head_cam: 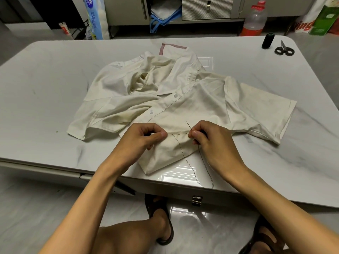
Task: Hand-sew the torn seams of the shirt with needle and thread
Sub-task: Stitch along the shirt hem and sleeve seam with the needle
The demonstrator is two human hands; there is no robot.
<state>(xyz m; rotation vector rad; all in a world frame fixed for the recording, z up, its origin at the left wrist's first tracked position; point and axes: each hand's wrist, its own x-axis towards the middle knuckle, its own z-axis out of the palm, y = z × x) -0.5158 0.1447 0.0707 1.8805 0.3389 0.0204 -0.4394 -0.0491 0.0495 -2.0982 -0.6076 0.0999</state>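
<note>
Head view: cream shirt crumpled, dark stitches along seam.

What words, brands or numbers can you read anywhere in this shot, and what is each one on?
"ving": red letters, cut off at the left, on the white bag at the upper right.
On the blue pack: sideways print, too blurred to read.
On the green box: small print, too small to read.
On the bottle: red label, nothing legible.
On the shirt: no text visible.
</note>
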